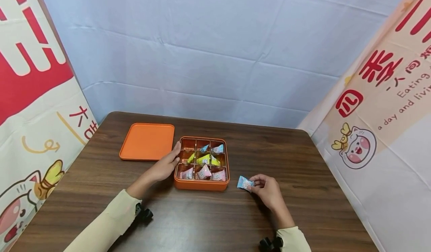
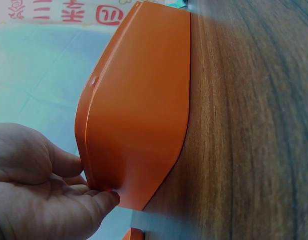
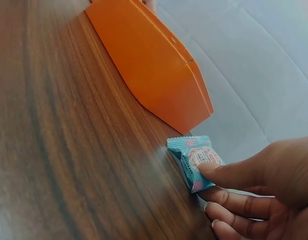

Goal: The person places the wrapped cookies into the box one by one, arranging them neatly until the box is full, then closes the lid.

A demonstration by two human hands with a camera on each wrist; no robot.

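An orange box (image 1: 201,185) with a clear divided insert stands on the table. Pink-wrapped candies (image 1: 203,172) lie in its near row, yellow ones (image 1: 203,159) in the middle row and blue ones (image 1: 217,149) in the far row. My left hand (image 1: 165,167) rests against the box's left side, fingers extended; the left wrist view shows its fingertips touching the orange wall (image 2: 138,100). Just right of the box, my right hand (image 1: 268,192) pinches a blue wrapped candy (image 3: 191,159) between thumb and fingers, low over the table.
The orange lid (image 1: 148,141) lies flat on the wooden table (image 1: 286,152), left of and behind the box. A pale cloth (image 1: 202,57) hangs behind the table, with printed cloths (image 1: 387,113) at the sides.
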